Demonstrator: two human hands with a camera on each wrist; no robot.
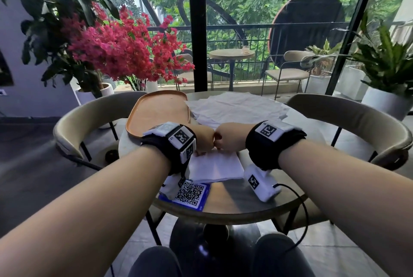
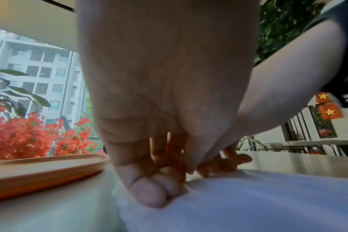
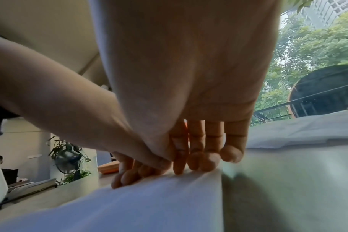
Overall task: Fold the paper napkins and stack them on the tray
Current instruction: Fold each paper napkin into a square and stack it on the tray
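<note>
A folded white napkin (image 1: 215, 168) lies flat on the round table (image 1: 234, 205) in front of me. My left hand (image 1: 204, 139) and right hand (image 1: 226, 140) meet knuckle to knuckle over its far edge. In the left wrist view the left hand (image 2: 169, 180) points its fingers down, and their tips press on the napkin (image 2: 248, 204). The right hand (image 3: 189, 164) does the same at the edge of the napkin (image 3: 129, 204). An oval wooden tray (image 1: 156, 109) with nothing on it sits at the far left. A loose pile of unfolded napkins (image 1: 237, 107) lies at the far right.
A blue QR-code card (image 1: 191, 194) and a small white device (image 1: 263, 185) with a cable lie near the table's front edge. Beige chairs (image 1: 89, 116) stand left and right of the table. Potted plants and red flowers (image 1: 125, 49) stand behind, by the window.
</note>
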